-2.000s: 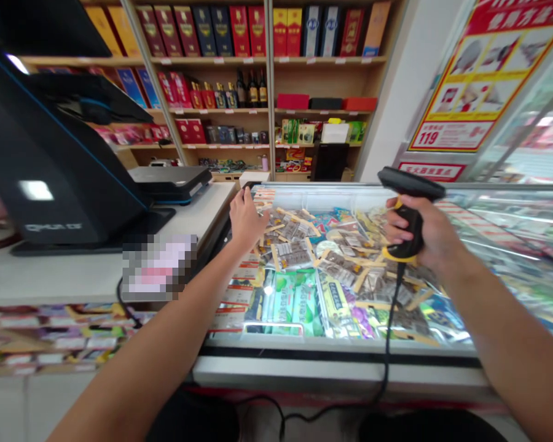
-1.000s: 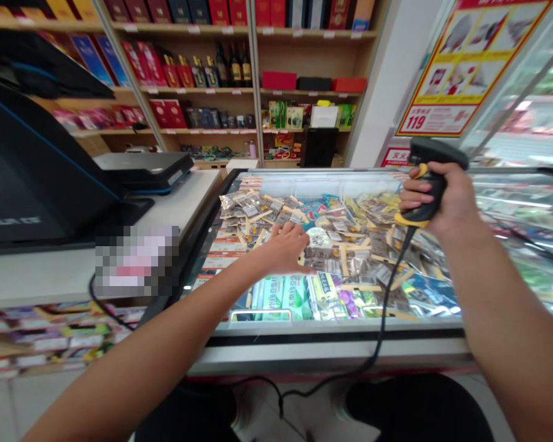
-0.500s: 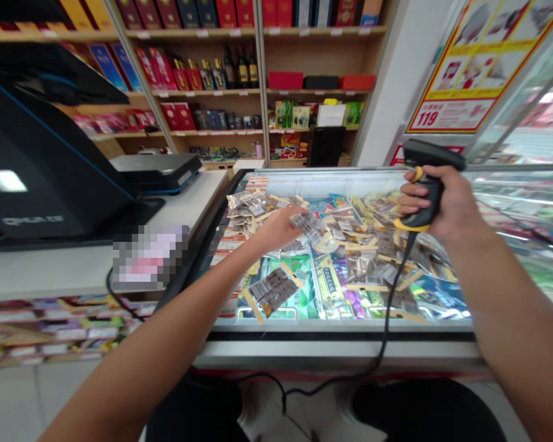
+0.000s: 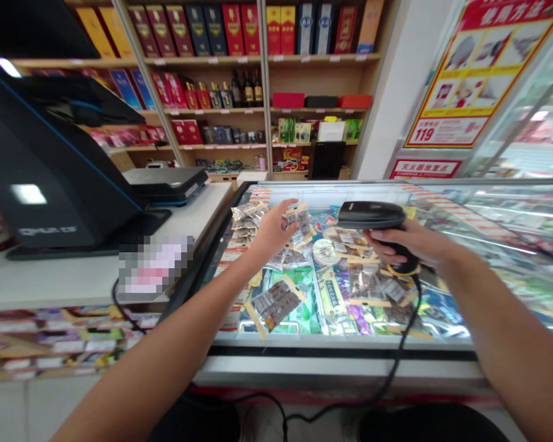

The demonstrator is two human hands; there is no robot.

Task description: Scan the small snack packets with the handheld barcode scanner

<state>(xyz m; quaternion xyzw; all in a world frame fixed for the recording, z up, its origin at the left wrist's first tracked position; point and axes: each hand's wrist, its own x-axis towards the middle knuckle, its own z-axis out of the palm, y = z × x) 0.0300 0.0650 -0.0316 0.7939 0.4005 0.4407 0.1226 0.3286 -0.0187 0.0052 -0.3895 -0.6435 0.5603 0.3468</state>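
Observation:
My left hand (image 4: 273, 232) reaches over the glass-topped case, its thumb and index finger spread apart. Just beyond the fingertips is a clear packet of brown food with tan edges (image 4: 303, 228); no firm grip on it shows. In my right hand (image 4: 408, 241) is a black and yellow barcode scanner (image 4: 372, 215), its head pointing left over the packets. Its cord (image 4: 403, 350) hangs down over the case's front. A round silvery disc (image 4: 325, 252) lies between the hands. Another packet (image 4: 276, 302) lies apart near the front edge.
Several similar packets (image 4: 366, 279) cover the freezer case (image 4: 350, 345), with colourful packages visible under the glass. To the left, a counter (image 4: 198, 224) bears a dark checkout terminal (image 4: 59, 178), a scale (image 4: 166, 182) and a blurred-out item (image 4: 154, 267). Shelves of boxes and bottles stand behind.
My right hand has brought the scanner left and lower, towards the packets. My left hand's fingers have spread, and the packet near them has shifted left, uncovering the round disc.

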